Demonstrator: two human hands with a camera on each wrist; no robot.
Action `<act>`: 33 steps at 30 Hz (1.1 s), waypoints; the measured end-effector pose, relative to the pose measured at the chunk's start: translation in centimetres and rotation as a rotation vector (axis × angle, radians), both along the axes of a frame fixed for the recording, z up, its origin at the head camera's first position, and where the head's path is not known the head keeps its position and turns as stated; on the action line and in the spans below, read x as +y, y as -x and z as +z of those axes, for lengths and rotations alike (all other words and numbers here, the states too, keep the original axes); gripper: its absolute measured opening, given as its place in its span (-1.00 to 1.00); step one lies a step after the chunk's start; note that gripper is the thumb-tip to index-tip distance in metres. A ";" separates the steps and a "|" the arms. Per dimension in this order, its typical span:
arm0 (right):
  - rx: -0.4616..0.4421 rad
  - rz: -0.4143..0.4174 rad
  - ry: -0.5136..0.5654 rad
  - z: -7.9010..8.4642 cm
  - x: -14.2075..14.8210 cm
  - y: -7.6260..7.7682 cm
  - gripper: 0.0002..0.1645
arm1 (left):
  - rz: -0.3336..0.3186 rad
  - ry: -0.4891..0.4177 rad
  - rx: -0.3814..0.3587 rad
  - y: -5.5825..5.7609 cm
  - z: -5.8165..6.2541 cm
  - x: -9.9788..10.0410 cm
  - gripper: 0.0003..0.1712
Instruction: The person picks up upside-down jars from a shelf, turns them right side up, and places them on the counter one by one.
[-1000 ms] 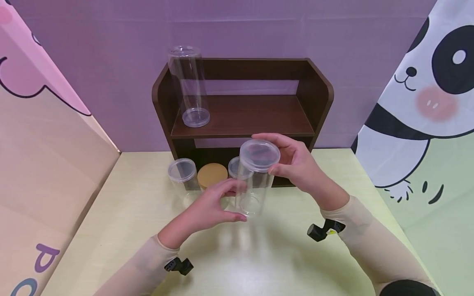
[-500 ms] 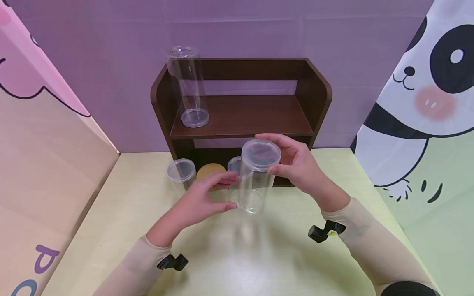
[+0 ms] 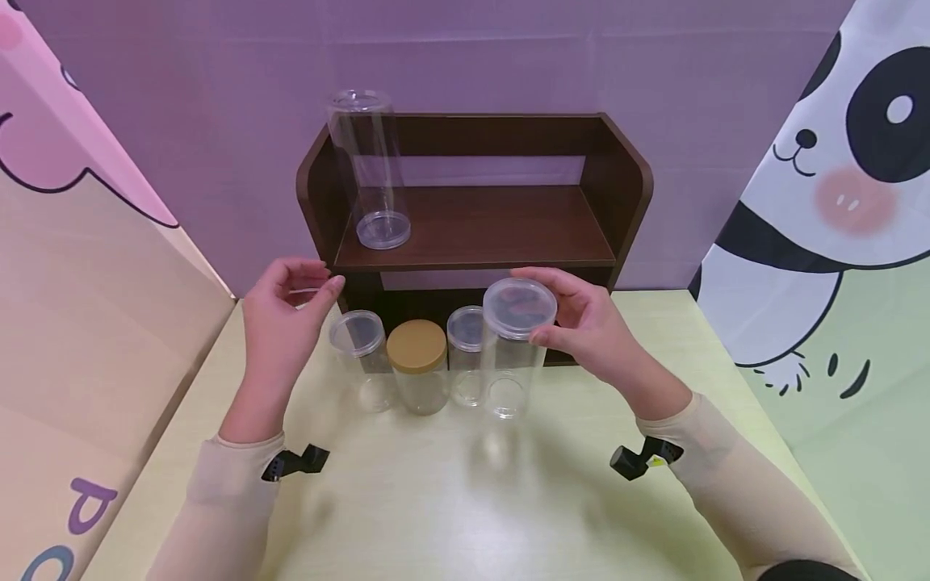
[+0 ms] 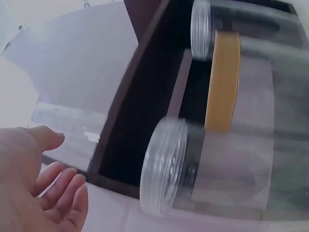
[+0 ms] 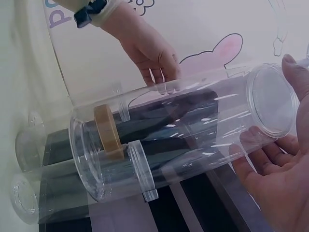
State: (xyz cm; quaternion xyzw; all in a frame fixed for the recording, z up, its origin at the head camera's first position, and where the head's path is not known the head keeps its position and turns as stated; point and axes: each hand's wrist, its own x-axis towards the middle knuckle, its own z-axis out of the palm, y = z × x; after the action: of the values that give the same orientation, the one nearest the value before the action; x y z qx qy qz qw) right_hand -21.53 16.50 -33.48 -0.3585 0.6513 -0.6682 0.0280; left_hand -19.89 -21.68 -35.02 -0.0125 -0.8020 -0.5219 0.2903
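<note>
My right hand (image 3: 592, 327) grips a tall clear plastic jar (image 3: 508, 367) near its translucent lid, thumb in front and fingers behind. In the right wrist view that jar (image 5: 178, 140) lies across the picture, with the hand's fingers (image 5: 270, 154) round its lidded end. Over by the shelf's left side, my left hand (image 3: 279, 323) is raised with loosely bent fingers and holds nothing. Nearest to it stands a clear jar (image 3: 356, 347) with a translucent lid. Beside that are a jar with a tan lid (image 3: 416, 347) and a smaller clear jar (image 3: 465, 355).
A dark brown two-tier shelf (image 3: 479, 230) stands at the back of the pale table (image 3: 436, 500). On its upper board, at the left, is a tall clear cylinder (image 3: 379, 177). Printed cloths with a panda (image 3: 821, 218) and a pink figure hang at the sides.
My left hand has let go of the tall jar and moved left and up, uncovering the tan-lidded jar. The right hand still holds the tall jar, now slightly farther right.
</note>
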 end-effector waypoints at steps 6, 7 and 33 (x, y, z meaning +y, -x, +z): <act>-0.001 -0.015 -0.006 -0.3 0.5 0.1 -0.05 | 0.061 -0.021 0.031 2.4 -0.1 -0.9 -0.44; -0.001 -0.020 -0.008 -0.4 0.6 0.1 -0.09 | 0.053 -0.027 0.040 2.7 -0.2 -1.0 -0.42; 0.044 -0.105 -0.018 -1.1 2.2 1.6 -0.13 | 0.059 -0.067 0.088 4.4 -0.4 -0.7 -0.54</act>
State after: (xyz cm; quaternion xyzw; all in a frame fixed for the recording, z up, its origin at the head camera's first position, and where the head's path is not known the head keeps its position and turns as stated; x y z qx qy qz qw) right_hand -23.17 18.71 -34.54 -0.3380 0.6758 -0.6547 -0.0182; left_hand -24.27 -22.42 -35.39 -0.0020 -0.7705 -0.5387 0.3408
